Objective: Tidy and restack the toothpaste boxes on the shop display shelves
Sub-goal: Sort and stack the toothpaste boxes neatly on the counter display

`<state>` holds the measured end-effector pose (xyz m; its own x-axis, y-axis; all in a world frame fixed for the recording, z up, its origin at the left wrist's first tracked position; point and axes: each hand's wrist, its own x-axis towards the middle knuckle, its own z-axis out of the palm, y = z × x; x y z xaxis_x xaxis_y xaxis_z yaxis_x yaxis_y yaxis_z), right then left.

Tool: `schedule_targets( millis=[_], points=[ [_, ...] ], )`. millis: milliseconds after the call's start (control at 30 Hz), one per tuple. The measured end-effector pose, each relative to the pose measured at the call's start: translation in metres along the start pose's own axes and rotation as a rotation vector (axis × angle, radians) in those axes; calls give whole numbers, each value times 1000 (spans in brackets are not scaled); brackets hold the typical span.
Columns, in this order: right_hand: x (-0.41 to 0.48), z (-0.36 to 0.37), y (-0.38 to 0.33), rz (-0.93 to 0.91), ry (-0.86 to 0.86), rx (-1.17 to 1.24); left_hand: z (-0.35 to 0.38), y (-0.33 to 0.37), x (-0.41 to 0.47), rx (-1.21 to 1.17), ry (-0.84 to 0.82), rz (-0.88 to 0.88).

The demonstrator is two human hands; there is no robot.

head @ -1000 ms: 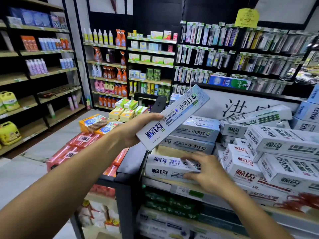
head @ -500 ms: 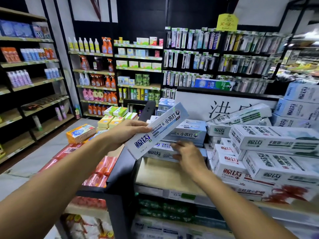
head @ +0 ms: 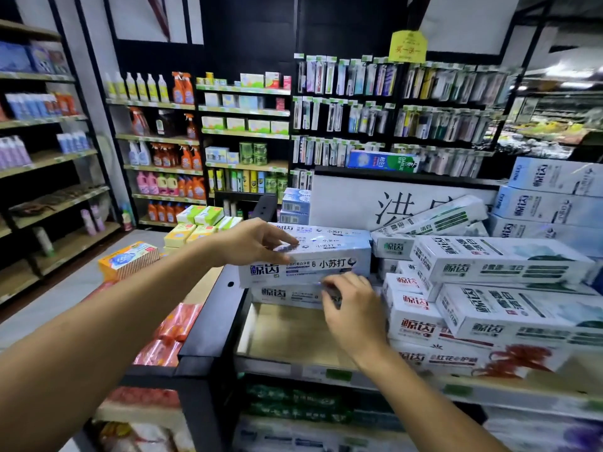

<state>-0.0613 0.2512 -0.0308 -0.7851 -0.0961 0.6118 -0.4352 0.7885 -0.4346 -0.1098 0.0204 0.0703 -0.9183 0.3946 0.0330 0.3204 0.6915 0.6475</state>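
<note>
My left hand [head: 257, 243] pinches the pale-blue toothpaste box [head: 306, 267] atop the far-left stack on the shelf [head: 293, 334], my right hand [head: 350, 305], fingers curled, steadies the box below; edges need squaring flush.

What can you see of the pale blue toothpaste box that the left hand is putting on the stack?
The pale blue toothpaste box is long, seemingly glossy cardboard, with dark blue characters on its front. It lies level on top of a similar box, at the left of the shelf. The left hand rests on its top left end; the right hand touches its lower front edge.
</note>
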Motion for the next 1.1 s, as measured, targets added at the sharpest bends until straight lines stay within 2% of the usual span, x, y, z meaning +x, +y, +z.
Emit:
schedule_targets(
  millis=[100,200,300,400,467,700,800,967,1100],
  points=[
    [5,-10,-1,-22,9,-10,14,6,15,316,51,133],
    [8,-10,1,14,-100,-67,30,7,19,391,90,204],
    [5,-4,3,50,-208,-143,44,-2,16,399,275,347],
    [3,-1,1,49,-239,-164,52,-13,13,524,421,449],
    [3,0,1,41,-256,-170,55,-17,14,580,435,445],
    [-3,-2,-5,17,-308,-187,63,-25,16,790,257,363],
    [-8,-5,-6,-11,-299,-219,61,-36,18,879,287,362],
    [-13,-20,-11,39,-441,-206,65,-31,16,916,366,378],
    [-23,-56,-21,12,-351,-80,77,-2,6,776,442,458]
  ],
)
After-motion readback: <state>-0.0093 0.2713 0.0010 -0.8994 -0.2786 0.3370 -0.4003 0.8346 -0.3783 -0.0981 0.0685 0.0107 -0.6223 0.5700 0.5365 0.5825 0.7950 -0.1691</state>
